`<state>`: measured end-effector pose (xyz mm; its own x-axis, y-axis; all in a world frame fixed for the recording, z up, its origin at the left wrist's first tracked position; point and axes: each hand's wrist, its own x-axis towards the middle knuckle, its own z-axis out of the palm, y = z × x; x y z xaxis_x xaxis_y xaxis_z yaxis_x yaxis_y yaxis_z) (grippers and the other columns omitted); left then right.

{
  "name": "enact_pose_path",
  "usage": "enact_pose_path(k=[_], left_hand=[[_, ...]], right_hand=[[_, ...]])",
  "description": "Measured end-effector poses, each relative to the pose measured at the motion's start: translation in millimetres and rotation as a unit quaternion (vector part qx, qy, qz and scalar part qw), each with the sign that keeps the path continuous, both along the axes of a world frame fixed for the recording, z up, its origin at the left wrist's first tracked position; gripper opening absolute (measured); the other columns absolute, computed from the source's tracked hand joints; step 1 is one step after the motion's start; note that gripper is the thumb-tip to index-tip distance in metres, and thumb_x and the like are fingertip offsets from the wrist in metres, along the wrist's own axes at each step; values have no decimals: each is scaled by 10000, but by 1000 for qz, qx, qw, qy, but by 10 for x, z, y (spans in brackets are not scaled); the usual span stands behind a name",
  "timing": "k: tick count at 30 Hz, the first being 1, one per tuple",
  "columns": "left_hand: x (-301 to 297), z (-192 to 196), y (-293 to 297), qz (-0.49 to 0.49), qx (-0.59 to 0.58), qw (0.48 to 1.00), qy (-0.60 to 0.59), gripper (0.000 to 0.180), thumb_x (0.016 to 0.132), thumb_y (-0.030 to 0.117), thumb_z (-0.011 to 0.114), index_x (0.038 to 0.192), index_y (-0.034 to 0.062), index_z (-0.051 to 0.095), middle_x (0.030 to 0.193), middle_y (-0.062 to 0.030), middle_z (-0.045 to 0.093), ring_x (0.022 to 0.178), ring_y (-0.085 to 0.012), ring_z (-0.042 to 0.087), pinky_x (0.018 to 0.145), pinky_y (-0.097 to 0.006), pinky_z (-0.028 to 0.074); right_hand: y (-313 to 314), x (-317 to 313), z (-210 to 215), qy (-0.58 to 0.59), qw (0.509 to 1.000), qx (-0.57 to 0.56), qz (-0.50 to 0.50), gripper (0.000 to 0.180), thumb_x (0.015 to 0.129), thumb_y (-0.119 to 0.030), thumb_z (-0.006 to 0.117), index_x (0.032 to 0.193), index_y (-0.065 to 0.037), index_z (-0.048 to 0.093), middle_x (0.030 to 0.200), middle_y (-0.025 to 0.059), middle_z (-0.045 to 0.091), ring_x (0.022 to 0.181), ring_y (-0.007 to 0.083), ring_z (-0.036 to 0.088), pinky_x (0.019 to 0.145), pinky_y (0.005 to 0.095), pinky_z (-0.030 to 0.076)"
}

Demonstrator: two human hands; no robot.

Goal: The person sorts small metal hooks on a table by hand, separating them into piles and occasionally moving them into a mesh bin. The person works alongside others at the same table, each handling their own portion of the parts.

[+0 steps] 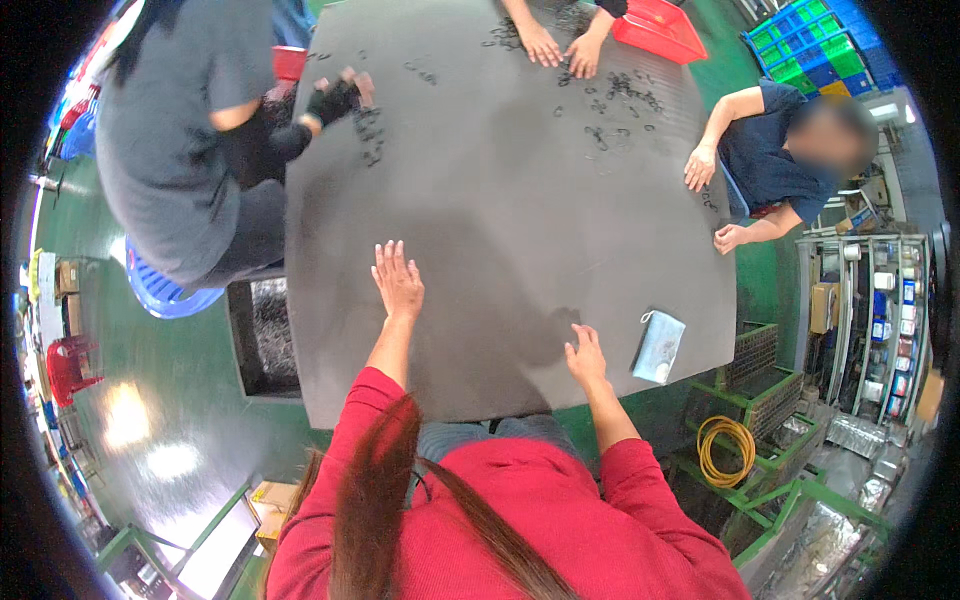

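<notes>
My left hand [398,280] lies on the dark grey table [600,240], fingers stretched out and holding nothing. Over the near edge, my right hand [586,354] has its fingers apart with nothing in them. To its right, a light blue zip pouch [659,347] with a small white loop rests on the tabletop, apart from the hand. Small black hook- or ring-shaped pieces [633,90] are scattered across the far right of the table, well away from both hands. More black pieces [368,135] lie at the far left.
Three co-workers sit around the table: a person at the left with a dark glove [332,100], bare hands [584,54] at the far side, a person at the right [775,150]. A red tray [660,28] stands far right. Below the right edge are green metal frames and a coiled yellow hose [726,452].
</notes>
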<state>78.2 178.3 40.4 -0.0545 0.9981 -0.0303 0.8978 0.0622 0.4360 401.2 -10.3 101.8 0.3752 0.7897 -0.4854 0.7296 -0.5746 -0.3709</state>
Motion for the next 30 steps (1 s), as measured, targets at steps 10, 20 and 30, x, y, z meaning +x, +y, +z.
enact_pose_path(k=[10, 20, 30], left_hand=[[1802, -516, 481, 142, 12, 979, 147, 561, 937, 283, 429, 1449, 164, 231, 1533, -72, 158, 1431, -286, 82, 1101, -592, 93], [1928, -451, 556, 158, -2, 975, 158, 586, 904, 244, 441, 1447, 166, 237, 1530, -68, 168, 1433, -273, 79, 1126, -547, 69], [1939, -414, 588, 149, 9, 978, 144, 568, 913, 245, 421, 1449, 156, 252, 1525, -74, 196, 1427, -284, 116, 1112, -564, 84]], right_hand=[[2352, 1571, -489, -50, 949, 303, 77, 475, 875, -222, 594, 1311, -94, 452, 1399, 159, 385, 1282, 357, 376, 1033, 427, 359], [4203, 2431, -1081, -199, 946, 254, 40, 547, 917, -458, 488, 1397, -219, 378, 1487, 84, 294, 1406, 302, 185, 1062, 654, 124], [3291, 1570, -988, -131, 939, 300, 106, 482, 929, -357, 496, 1377, -199, 416, 1489, 76, 295, 1405, 287, 198, 1096, 597, 83]])
